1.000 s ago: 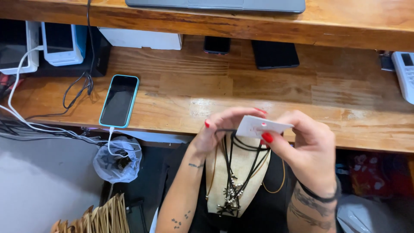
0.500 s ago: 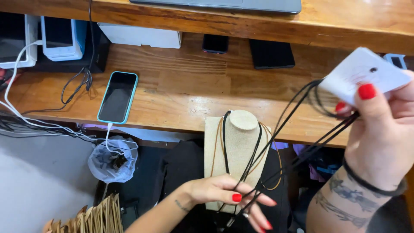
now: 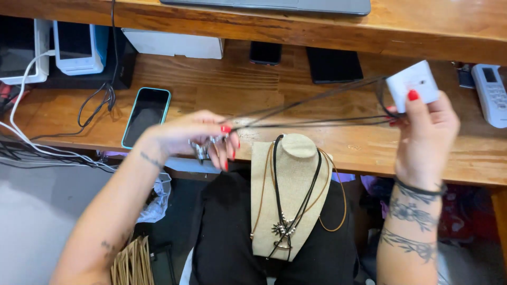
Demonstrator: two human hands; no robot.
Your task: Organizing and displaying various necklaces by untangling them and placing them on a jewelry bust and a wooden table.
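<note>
My right hand [image 3: 425,137] holds a white card [image 3: 413,84] up at the right, with black necklace cords [image 3: 311,108] running from it. My left hand [image 3: 195,138] grips the other end of those cords, where a silver pendant [image 3: 203,149] hangs below my fingers. The cords are stretched nearly level between both hands. Below them a beige bust-shaped necklace stand [image 3: 288,195] rests on my lap. It carries a black cord necklace with a metal pendant [image 3: 282,232] and a tan cord necklace.
A wooden desk [image 3: 327,148] runs across the view. On it lie a teal-cased phone [image 3: 147,116], two dark phones [image 3: 265,53], a white box [image 3: 174,45], a white remote [image 3: 491,95] and tangled cables [image 3: 47,142]. A plastic bag [image 3: 156,198] and wicker basket [image 3: 132,264] sit below left.
My left hand rose from below the stand to desk height at the left, lifting the pendant end. The cords now stretch level instead of slanting down. The right hand stayed at the right.
</note>
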